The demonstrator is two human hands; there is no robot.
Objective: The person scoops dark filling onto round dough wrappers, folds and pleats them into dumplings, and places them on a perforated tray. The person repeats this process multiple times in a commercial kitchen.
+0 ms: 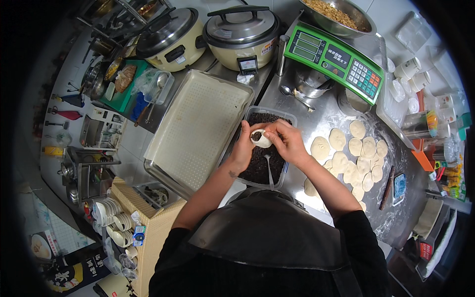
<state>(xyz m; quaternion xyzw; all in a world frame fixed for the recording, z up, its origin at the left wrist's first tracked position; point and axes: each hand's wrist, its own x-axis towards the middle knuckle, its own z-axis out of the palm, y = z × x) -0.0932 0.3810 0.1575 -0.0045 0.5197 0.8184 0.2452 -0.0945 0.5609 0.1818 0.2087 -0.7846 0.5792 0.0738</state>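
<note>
Between my left hand (243, 148) and my right hand (289, 141) is a round of dough (264, 142), cupped upward around a dark filling (256, 136). The fingers of both hands pinch its edge. Directly below them stands a clear plastic tub (293, 115) of dark, crumbly filling, and a metal spoon (269, 169) rests in it with its handle towards me. Several flat dough rounds (339, 162) lie on the floured steel worktop to the right, some overlapping. Left of the tub sits a large metal tray (200, 130) lined with a pale perforated sheet.
Two rice cookers (241, 33) stand beyond the tray. A green digital scale (334, 59) bears a steel bowl (365, 26) of brown food. A rolling pin (387, 187) and a phone-like device (399, 189) lie far right. Near the scale are a spoon (293, 94) and metal pots (313, 87).
</note>
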